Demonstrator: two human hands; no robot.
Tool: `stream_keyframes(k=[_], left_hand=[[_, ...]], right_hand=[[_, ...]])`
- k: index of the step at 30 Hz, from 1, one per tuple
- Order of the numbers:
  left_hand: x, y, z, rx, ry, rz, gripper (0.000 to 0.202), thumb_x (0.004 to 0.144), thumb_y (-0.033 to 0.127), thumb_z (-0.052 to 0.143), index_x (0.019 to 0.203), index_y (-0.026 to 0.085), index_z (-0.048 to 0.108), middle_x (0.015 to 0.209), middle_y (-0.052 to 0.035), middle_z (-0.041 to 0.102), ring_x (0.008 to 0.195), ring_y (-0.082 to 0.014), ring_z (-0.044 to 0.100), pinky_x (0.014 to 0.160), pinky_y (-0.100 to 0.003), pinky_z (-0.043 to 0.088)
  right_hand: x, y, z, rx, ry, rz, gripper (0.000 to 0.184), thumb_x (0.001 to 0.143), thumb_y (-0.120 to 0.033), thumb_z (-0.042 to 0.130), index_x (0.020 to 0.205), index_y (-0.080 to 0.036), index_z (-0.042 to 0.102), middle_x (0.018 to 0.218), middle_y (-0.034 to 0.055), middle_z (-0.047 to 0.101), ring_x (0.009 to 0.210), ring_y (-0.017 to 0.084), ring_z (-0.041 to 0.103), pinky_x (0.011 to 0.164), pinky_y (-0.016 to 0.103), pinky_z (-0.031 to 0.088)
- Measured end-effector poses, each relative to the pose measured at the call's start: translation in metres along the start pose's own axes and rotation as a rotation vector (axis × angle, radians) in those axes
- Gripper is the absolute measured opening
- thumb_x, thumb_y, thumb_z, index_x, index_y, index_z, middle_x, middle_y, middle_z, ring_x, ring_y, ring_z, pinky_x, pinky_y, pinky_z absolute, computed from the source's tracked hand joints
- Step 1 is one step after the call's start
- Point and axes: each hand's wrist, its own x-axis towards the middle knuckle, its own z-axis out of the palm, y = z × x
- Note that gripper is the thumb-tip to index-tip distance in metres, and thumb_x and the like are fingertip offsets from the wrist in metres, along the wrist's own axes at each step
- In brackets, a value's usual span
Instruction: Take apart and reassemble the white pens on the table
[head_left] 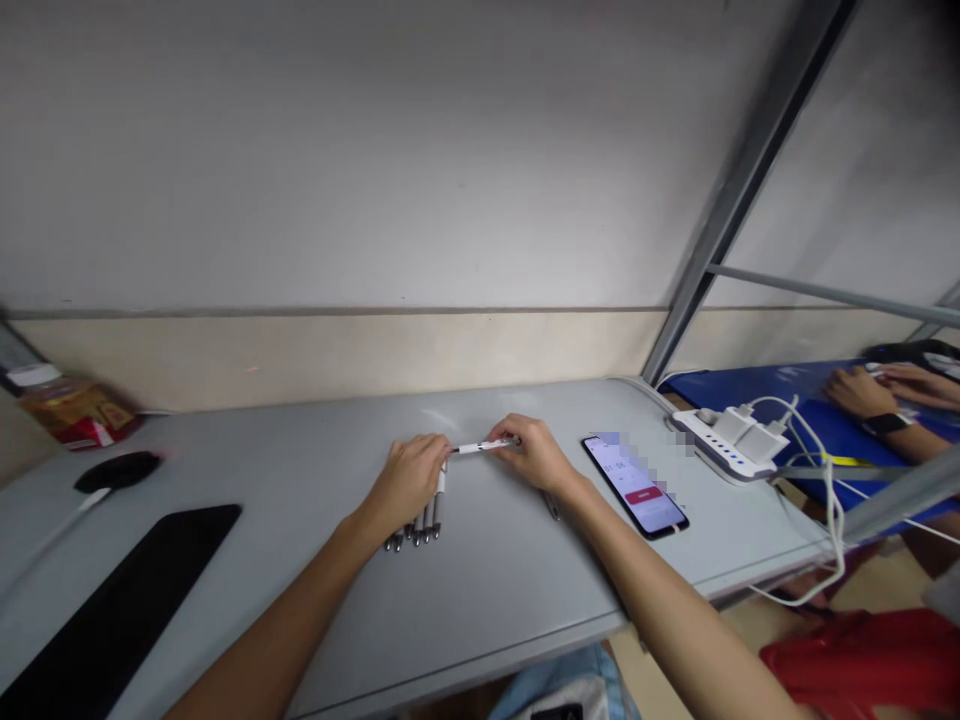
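A white pen [472, 447] with a dark section near its left end is held level between my two hands, just above the desk. My left hand [412, 472] pinches the dark left end. Fingers of my right hand [534, 452] are closed around the white right part. Beneath my left hand, several pens [427, 522] with grey grips lie side by side, tips toward me, partly covered by the hand. Close to my right wrist, a small grey pen-like piece [552, 506] rests on the desk, mostly hidden by the arm.
Right of my arm lies a lit phone [634, 485], with a power strip [724, 445] and white cables beyond. At left are a black mat [127, 610], a round black pad [118, 471] and a jar [71, 405]. Another person's hands [862, 393] are at a blue table.
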Motion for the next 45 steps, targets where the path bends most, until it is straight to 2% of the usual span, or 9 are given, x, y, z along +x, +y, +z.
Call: stream_keyframes(k=[4,8,16,27,33,36,39,41,45], left_hand=[[-0.001,0.000,-0.002,-0.032,0.010,-0.012,0.034,0.098,0.032,0.026,0.103,0.023,0.058,0.089,-0.0022,0.064,0.089,-0.0194,0.056,0.080,-0.033,0.034],[-0.001,-0.005,-0.001,-0.029,0.005,-0.004,0.035,0.098,0.030,0.029,0.123,0.032,0.053,0.099,-0.0009,0.066,0.096,-0.0192,0.057,0.086,-0.035,0.032],[0.000,-0.011,-0.002,0.031,0.019,-0.067,0.030,0.096,0.028,0.031,0.111,0.027,0.057,0.096,-0.0032,0.066,0.093,-0.0210,0.059,0.083,-0.034,0.032],[-0.001,0.004,-0.001,-0.083,-0.004,-0.086,0.026,0.098,0.031,0.029,0.101,0.024,0.054,0.095,-0.0008,0.064,0.093,-0.0195,0.057,0.080,-0.034,0.030],[-0.002,0.003,0.001,-0.102,-0.032,-0.060,0.029,0.098,0.030,0.026,0.092,0.021,0.052,0.088,-0.0012,0.060,0.086,-0.0185,0.053,0.080,-0.034,0.031],[-0.001,0.003,-0.001,-0.076,-0.012,-0.018,0.028,0.098,0.029,0.027,0.095,0.021,0.053,0.092,-0.0023,0.059,0.090,-0.0191,0.052,0.079,-0.034,0.031],[0.000,0.003,-0.003,-0.046,0.011,0.026,0.025,0.098,0.028,0.030,0.097,0.022,0.054,0.094,-0.0026,0.059,0.093,-0.0197,0.051,0.080,-0.034,0.032],[0.001,0.003,-0.004,-0.048,0.031,0.023,0.023,0.097,0.027,0.032,0.098,0.021,0.054,0.094,-0.0026,0.058,0.093,-0.0197,0.051,0.081,-0.034,0.034],[0.001,-0.001,-0.003,-0.118,0.055,0.026,0.021,0.096,0.027,0.034,0.095,0.020,0.053,0.093,-0.0039,0.057,0.091,-0.0191,0.052,0.082,-0.034,0.039]], right_hand=[[0.000,0.007,-0.001,-0.075,0.027,-0.003,0.019,0.078,-0.007,0.063,0.093,-0.019,0.068,0.089,0.0039,0.067,0.081,0.015,0.058,0.075,0.025,0.042],[-0.001,0.013,-0.006,-0.178,0.053,0.050,0.020,0.083,-0.012,0.060,0.097,-0.021,0.070,0.095,0.0056,0.069,0.088,0.018,0.060,0.080,0.028,0.043],[-0.002,0.014,-0.015,-0.270,0.046,0.133,0.024,0.086,-0.014,0.056,0.102,-0.022,0.071,0.101,0.0061,0.070,0.093,0.021,0.063,0.082,0.030,0.045],[-0.003,0.009,0.005,-0.197,0.020,-0.078,0.025,0.091,-0.022,0.053,0.111,-0.023,0.069,0.097,0.0082,0.067,0.088,0.020,0.057,0.081,0.032,0.043],[-0.002,0.000,0.009,-0.028,0.050,-0.124,0.023,0.090,-0.024,0.056,0.109,-0.023,0.069,0.097,0.0075,0.067,0.087,0.019,0.054,0.082,0.032,0.042],[0.000,-0.004,0.007,0.140,0.021,0.004,0.024,0.091,-0.034,0.054,0.100,-0.020,0.071,0.081,0.0053,0.067,0.078,0.017,0.054,0.073,0.029,0.042],[0.001,-0.005,0.003,0.343,-0.069,0.170,0.032,0.093,-0.040,0.047,0.098,-0.017,0.069,0.060,0.0000,0.056,0.059,0.013,0.049,0.058,0.025,0.037],[0.002,-0.005,0.000,0.437,-0.104,0.213,0.029,0.089,-0.040,0.054,0.102,-0.016,0.065,0.061,-0.0024,0.052,0.056,0.011,0.046,0.054,0.023,0.035],[0.001,-0.003,-0.005,0.483,-0.161,0.206,0.027,0.079,-0.032,0.065,0.100,-0.017,0.062,0.074,-0.0011,0.057,0.061,0.010,0.047,0.057,0.022,0.036]])
